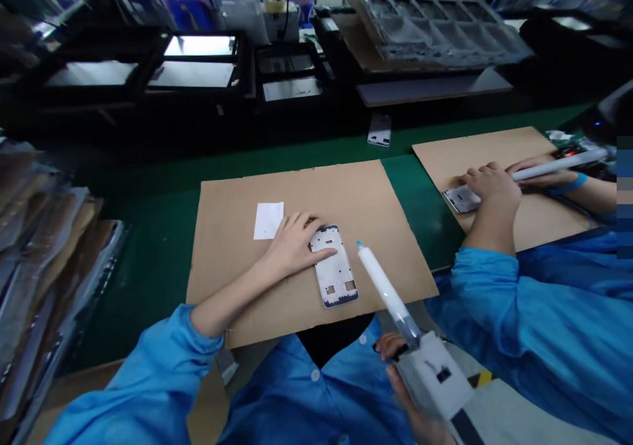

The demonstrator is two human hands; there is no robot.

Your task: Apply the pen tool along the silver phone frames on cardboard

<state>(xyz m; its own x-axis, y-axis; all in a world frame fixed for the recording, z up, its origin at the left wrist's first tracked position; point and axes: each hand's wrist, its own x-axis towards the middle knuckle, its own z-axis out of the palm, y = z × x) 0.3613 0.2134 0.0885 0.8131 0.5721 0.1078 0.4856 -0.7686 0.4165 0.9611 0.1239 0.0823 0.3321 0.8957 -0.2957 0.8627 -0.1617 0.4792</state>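
The left hand (293, 242) lies flat with its fingers (316, 255) spread and pressed on the upper end of the phone frame (334, 266), thumb along its near left edge, pinning it to the cardboard sheet (277, 287). The frame lies face up just right of the palm, long axis running toward the body, its lower end with the two small cut-outs left bare. The right hand (400, 379) is wrapped round the white grip of the glue dispenser (395, 300); its fingers are mostly hidden behind the housing, so how tightly they close cannot be told. The blue nozzle tip hangs in the air just right of the frame's upper edge, not touching it.

To do this well, in my judgement, the pinning fingers should stay off the rim that takes the bead, the pressure should hold the frame from skating, and the nozzle should come down at a low slant and travel steadily.

Beyond the fingertips, to their left, lies a white paper slip (268, 220). Further right a co-worker's hands (489, 191) hold another frame on a second cardboard, over the green belt (148, 247)
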